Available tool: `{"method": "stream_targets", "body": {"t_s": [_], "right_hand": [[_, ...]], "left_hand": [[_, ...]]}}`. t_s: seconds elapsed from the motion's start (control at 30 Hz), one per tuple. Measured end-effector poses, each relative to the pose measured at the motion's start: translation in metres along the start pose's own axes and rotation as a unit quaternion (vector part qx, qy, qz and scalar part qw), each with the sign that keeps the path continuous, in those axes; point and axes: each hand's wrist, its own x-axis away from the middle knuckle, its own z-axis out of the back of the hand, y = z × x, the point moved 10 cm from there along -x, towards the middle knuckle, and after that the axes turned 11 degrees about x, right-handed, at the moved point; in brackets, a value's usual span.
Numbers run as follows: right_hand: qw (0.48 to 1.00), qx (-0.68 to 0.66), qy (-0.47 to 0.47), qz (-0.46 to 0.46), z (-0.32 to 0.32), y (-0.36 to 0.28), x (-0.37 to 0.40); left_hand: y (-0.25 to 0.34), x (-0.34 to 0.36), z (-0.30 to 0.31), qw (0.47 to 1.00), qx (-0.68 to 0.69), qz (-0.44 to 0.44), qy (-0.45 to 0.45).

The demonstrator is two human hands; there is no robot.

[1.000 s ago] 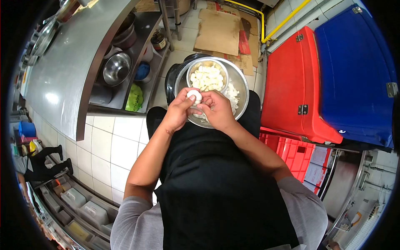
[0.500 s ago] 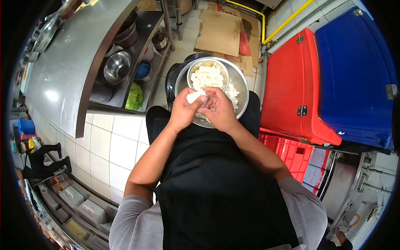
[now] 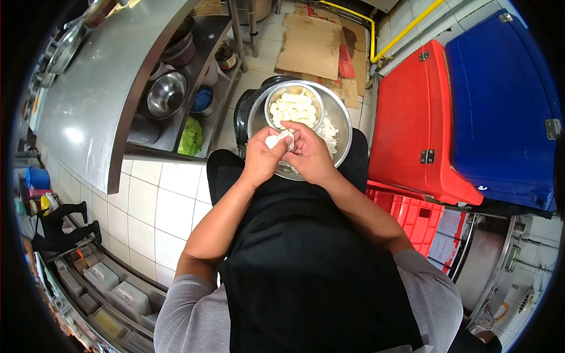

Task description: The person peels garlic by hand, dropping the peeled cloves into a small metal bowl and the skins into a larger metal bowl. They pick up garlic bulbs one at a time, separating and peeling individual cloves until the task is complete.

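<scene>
A white piece of garlic (image 3: 275, 141) with papery skin sits in my left hand (image 3: 261, 157), whose thumb presses along it. My right hand (image 3: 310, 156) meets it from the other side, with thumb and fingers pinched at the garlic; its fingertips are partly hidden. Both hands are over the near part of a large steel basin (image 3: 347, 125) held at my knees. Inside the basin, at the far side, a smaller steel bowl (image 3: 321, 112) holds many pale peeled cloves (image 3: 292, 108). Loose white skins (image 3: 328, 135) lie in the basin to the right of that bowl.
A steel table (image 3: 88, 100) with a lower shelf stands at left, holding a metal bowl (image 3: 166, 95) and a green bag (image 3: 190, 136). Red (image 3: 406, 117) and blue (image 3: 506, 112) lidded bins line the right. Flattened cardboard (image 3: 309, 47) covers the floor ahead. A person's legs (image 3: 65, 226) show far left.
The garlic has turned in my left hand and shows more loose, crinkled skin. My right fingers have shifted slightly leftward and closer around it. The basin and bowl stay in place.
</scene>
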Motion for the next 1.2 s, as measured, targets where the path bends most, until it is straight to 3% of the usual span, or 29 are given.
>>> {"method": "stream_targets", "body": {"t_s": [0.1,0.17,0.23,0.33,0.47,0.53,0.57,0.6,0.63,0.7,0.8,0.83,0.87,1.1,1.2], "right_hand": [[1.000,0.023,0.001,-0.006,0.005,0.002,-0.001],[0.998,0.062,-0.002,0.000,0.006,0.003,-0.002],[0.996,-0.049,0.034,-0.071,0.012,0.014,-0.002],[0.987,-0.111,0.023,-0.112,0.014,0.031,-0.003],[0.980,-0.117,-0.009,-0.162,0.021,0.041,0.003],[0.961,0.204,-0.078,-0.168,0.028,0.045,0.004],[0.961,0.204,-0.078,-0.169,0.027,0.047,0.006],[0.937,0.342,-0.056,-0.048,0.025,0.025,0.005],[0.880,0.468,-0.032,0.074,0.017,0.003,0.009],[0.882,0.464,-0.052,0.059,0.010,0.002,0.006],[0.909,0.411,-0.003,0.060,0.007,-0.009,0.000],[0.979,0.204,0.004,-0.022,0.010,0.006,-0.006],[0.995,-0.014,0.011,-0.100,0.008,0.022,-0.009],[0.995,-0.077,0.016,-0.061,0.020,0.030,-0.008],[0.992,-0.044,-0.003,-0.122,0.022,0.039,-0.005]], "left_hand": [[0.013,-0.008,-0.004,0.996,-0.049,-0.066,-0.045],[0.009,-0.006,-0.001,0.997,-0.015,-0.024,-0.066],[0.014,-0.003,-0.005,0.993,0.063,-0.013,-0.096],[0.004,-0.005,-0.006,0.981,0.119,0.010,-0.153],[-0.025,-0.001,0.004,0.951,0.251,0.086,-0.156],[-0.023,-0.002,0.011,0.936,0.290,0.079,-0.182],[-0.026,-0.002,0.012,0.936,0.291,0.080,-0.181],[-0.024,-0.002,0.016,0.947,0.274,0.074,-0.149],[-0.022,-0.003,0.019,0.957,0.256,0.068,-0.118],[-0.021,-0.006,0.020,0.964,0.233,0.066,-0.114],[-0.014,-0.001,0.020,0.973,0.210,0.081,-0.050],[-0.010,0.001,0.015,0.977,0.187,0.083,-0.062],[-0.008,0.000,0.011,0.980,0.162,0.084,-0.075],[-0.006,0.000,0.013,0.987,0.108,0.053,-0.110],[0.001,0.004,0.000,0.979,0.147,0.027,-0.138]]}}
